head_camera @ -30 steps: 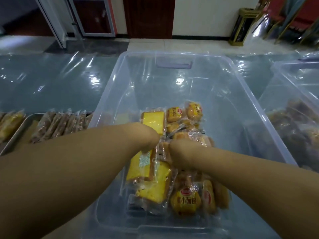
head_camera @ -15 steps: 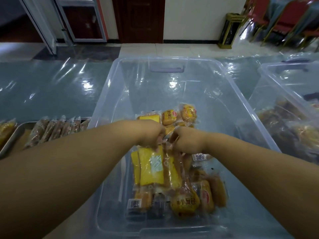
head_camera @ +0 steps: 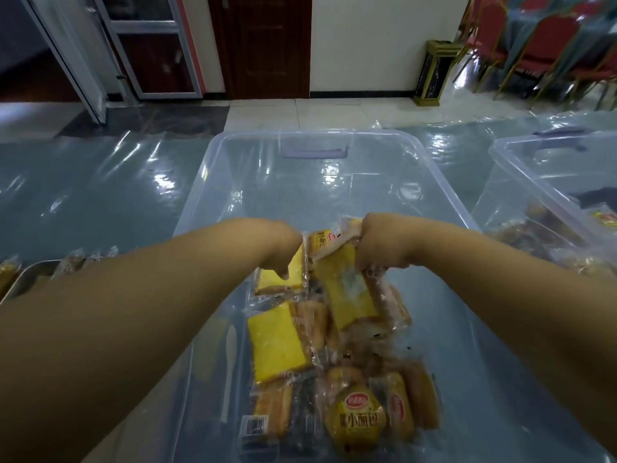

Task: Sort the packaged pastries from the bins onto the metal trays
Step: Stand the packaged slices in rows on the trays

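Note:
A clear plastic bin (head_camera: 213,182) stands in front of me with several packaged pastries in it: yellow cake slices (head_camera: 277,342), brown breads and round buns (head_camera: 355,419). My left hand (head_camera: 282,247) grips the top of a yellow cake packet (head_camera: 293,272) above the pile. My right hand (head_camera: 380,243) grips a bunch of packets, a long yellow cake packet (head_camera: 349,295) hanging from it with brown ones beside it. A metal tray (head_camera: 30,279) lies at the far left, with wrapped brown pastries (head_camera: 71,262) lined up on it.
A second clear bin (head_camera: 521,162) with more packaged pastries stands at the right. The table is covered with shiny blue-grey plastic sheeting (head_camera: 83,195). Beyond are a tiled floor, doors, a dark bin stand (head_camera: 434,75) and red chairs.
Both hands have risen out of the pile, lifting packets with them, and have moved apart. The view has tilted up a little.

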Demonstrator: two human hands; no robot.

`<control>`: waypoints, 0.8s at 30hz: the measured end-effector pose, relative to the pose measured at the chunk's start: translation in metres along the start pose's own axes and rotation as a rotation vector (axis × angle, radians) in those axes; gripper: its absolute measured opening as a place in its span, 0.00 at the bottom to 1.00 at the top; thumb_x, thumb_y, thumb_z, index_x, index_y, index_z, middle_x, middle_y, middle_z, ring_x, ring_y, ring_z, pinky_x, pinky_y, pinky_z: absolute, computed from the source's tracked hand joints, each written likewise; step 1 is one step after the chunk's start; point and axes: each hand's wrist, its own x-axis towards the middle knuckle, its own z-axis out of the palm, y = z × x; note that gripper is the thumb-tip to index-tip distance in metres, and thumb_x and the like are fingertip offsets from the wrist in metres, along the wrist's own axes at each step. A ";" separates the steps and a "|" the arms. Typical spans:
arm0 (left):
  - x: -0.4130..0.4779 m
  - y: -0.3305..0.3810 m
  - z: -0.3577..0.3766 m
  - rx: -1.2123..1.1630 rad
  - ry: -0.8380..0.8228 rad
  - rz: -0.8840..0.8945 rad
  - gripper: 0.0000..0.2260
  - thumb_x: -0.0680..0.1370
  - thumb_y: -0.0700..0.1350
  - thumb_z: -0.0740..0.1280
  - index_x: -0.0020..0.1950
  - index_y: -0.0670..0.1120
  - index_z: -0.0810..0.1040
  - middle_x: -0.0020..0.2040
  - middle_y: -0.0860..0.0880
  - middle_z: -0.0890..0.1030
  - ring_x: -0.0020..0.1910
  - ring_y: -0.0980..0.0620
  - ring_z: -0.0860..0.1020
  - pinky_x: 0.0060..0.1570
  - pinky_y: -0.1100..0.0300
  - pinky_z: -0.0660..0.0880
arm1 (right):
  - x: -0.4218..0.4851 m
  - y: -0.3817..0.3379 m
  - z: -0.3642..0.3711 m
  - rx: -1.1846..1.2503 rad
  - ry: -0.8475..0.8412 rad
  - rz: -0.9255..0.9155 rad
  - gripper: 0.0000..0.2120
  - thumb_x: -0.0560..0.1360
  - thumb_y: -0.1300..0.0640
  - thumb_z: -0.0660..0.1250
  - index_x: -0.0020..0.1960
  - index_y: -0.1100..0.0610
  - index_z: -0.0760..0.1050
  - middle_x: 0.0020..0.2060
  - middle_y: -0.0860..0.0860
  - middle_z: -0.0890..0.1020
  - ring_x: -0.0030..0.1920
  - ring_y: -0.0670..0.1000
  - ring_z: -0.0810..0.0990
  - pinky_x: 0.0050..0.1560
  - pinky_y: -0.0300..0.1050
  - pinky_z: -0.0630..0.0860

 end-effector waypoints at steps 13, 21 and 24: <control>0.090 -0.020 0.033 -0.184 -0.039 -0.138 0.32 0.73 0.51 0.71 0.71 0.42 0.62 0.69 0.41 0.68 0.66 0.41 0.69 0.63 0.51 0.68 | 0.031 0.026 0.003 0.104 0.179 0.061 0.13 0.75 0.63 0.58 0.36 0.57 0.57 0.31 0.53 0.68 0.29 0.50 0.65 0.26 0.44 0.59; 0.089 -0.018 0.025 -0.075 -0.008 -0.166 0.27 0.69 0.54 0.74 0.61 0.42 0.73 0.58 0.43 0.76 0.56 0.43 0.75 0.47 0.56 0.69 | 0.032 0.023 -0.001 0.125 0.160 0.037 0.23 0.75 0.65 0.57 0.68 0.60 0.56 0.32 0.54 0.71 0.30 0.52 0.69 0.26 0.44 0.60; 0.077 -0.019 0.015 -0.110 0.012 -0.141 0.25 0.69 0.49 0.75 0.61 0.43 0.71 0.58 0.44 0.75 0.55 0.43 0.75 0.45 0.56 0.69 | 0.031 0.023 -0.002 0.152 0.149 0.035 0.24 0.75 0.65 0.57 0.69 0.59 0.56 0.34 0.55 0.72 0.31 0.52 0.71 0.26 0.43 0.62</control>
